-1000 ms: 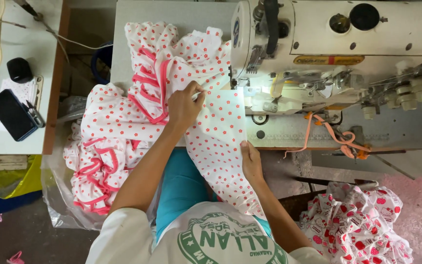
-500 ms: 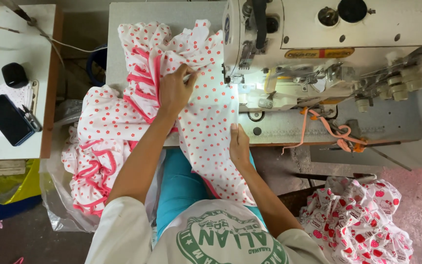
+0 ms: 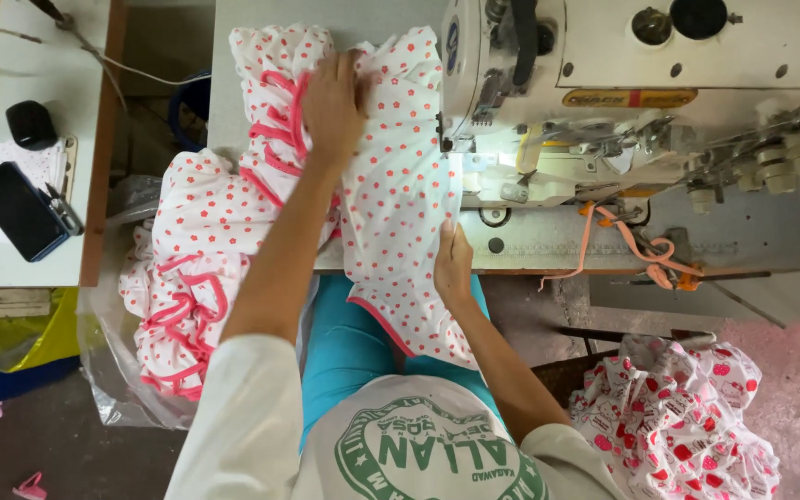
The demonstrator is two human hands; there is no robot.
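A white garment with red dots and red trim (image 3: 391,194) lies across the grey sewing table (image 3: 224,102) and hangs over its front edge. My left hand (image 3: 331,102) presses flat on the gathered fabric at the far end, fingers spread. My right hand (image 3: 453,264) rests on the fabric's right edge near the table's front, just below the needle area of the white sewing machine (image 3: 622,102).
A heap of the same dotted fabric (image 3: 187,278) hangs at the left of the table. Another printed bundle (image 3: 678,417) lies on the floor at the right. A side table (image 3: 20,139) at the left holds a dark phone (image 3: 18,211), scissors and bowls.
My left hand has slid away from me along the fabric, pushing it farther back. My right hand followed forward along the fabric's edge toward the needle.
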